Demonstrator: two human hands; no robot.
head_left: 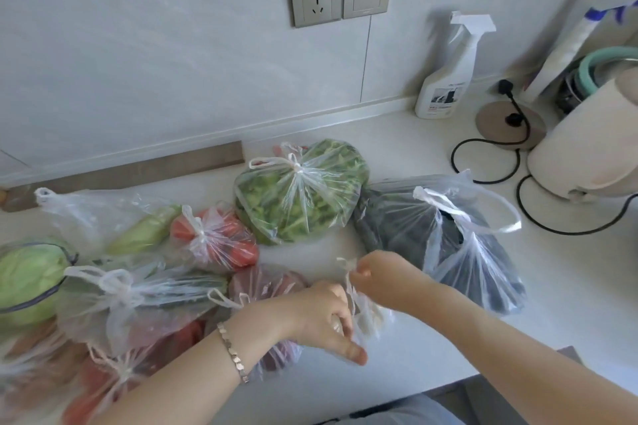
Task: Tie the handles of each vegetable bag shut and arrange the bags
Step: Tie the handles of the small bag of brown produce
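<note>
A small clear bag with pale contents sits at the counter's front, between my hands. My left hand grips its body from the left. My right hand pinches its thin handles and holds them up. Behind lie a knotted bag of green leaves, a knotted bag of red tomatoes, and a bag of dark greens whose handles stand in loose loops. On the left are a knotted cucumber bag, a reddish bag and an unknotted bag with a pale green vegetable.
A white spray bottle stands against the wall. A cream kettle, its round base and black cord occupy the right. A cabbage in a bowl sits at the left edge. The counter edge runs along the lower right.
</note>
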